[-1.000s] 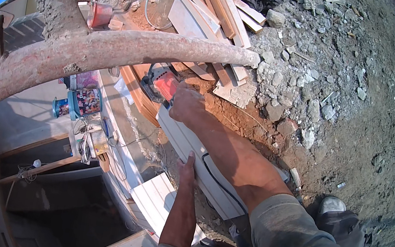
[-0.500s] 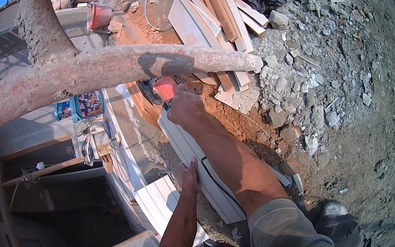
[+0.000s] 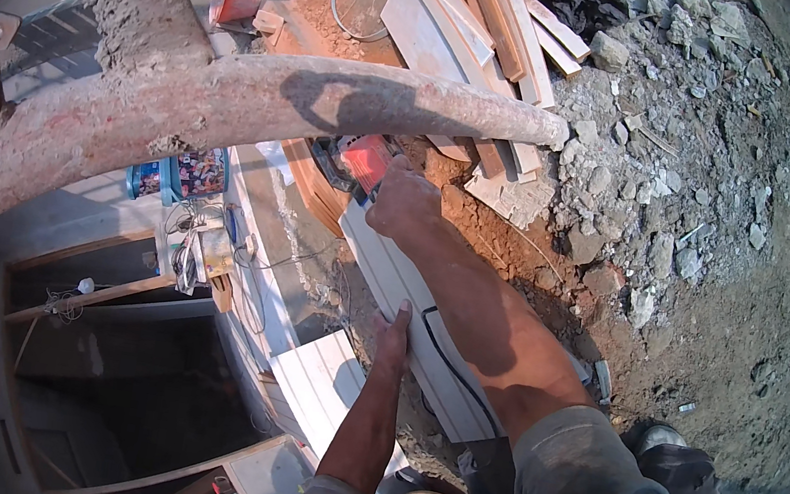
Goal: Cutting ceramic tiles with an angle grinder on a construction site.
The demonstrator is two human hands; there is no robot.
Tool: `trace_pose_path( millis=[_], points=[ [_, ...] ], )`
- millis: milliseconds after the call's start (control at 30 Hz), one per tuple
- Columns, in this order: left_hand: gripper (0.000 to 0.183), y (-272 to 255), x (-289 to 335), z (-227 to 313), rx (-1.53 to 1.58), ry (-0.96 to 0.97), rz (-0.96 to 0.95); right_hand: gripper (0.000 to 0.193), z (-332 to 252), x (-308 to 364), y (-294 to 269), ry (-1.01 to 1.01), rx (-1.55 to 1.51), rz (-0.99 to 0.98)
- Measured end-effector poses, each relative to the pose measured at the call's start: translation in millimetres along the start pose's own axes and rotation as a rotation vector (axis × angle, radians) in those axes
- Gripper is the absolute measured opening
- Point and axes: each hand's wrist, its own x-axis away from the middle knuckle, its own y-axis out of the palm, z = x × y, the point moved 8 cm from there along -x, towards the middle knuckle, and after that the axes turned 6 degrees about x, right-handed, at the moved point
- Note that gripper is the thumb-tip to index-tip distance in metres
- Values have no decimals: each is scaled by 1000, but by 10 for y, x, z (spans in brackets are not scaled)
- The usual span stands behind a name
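My right hand [image 3: 406,203] is closed around a red handheld power saw [image 3: 365,159] with a dark base. The saw sits at the far end of a long white grooved board [image 3: 384,256]; its blade is hidden. A black cord [image 3: 459,367] runs along the board beneath my right forearm. Nearer to me, my left hand [image 3: 394,336] grips the board's left edge, thumb on top and fingers mostly out of sight. To the left of that hand lies another white grooved panel [image 3: 319,373].
A thick mud-crusted pole [image 3: 233,108] crosses just beyond the saw. Behind it lie stacked planks [image 3: 491,33] and a red bucket [image 3: 236,0]. Rubble [image 3: 671,185] covers the right side. At lower left is a deep framed opening [image 3: 132,392], with tangled wires [image 3: 187,253] beside it.
The whole view has shifted, so the pole, planks and board appear farther right and slightly higher. Both hands keep their holds, and the saw remains at the board's far end.
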Motion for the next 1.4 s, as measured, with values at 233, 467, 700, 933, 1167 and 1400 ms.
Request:
trace_pose_path(
  millis=[233,467,700,933,1167,1400],
  points=[
    [71,-177,-116,-72,-18,64,42,63,-94,12,10,-28,-14,13],
    [64,-74,-57,-42,59,-5,-40,59,-28,-27,81,2,-9,20],
    [63,28,34,50,101,10,-52,57,-31,78,-47,-12,-62,30],
    [59,51,63,106,46,19,-42,55,-15,52,-31,15,-70,10],
    [59,-49,-45,11,83,29,-85,54,-70,103,-74,34,-98,-2],
    [59,-85,-113,-69,54,19,-69,56,-57,-16,12,49,-57,29]
  ],
)
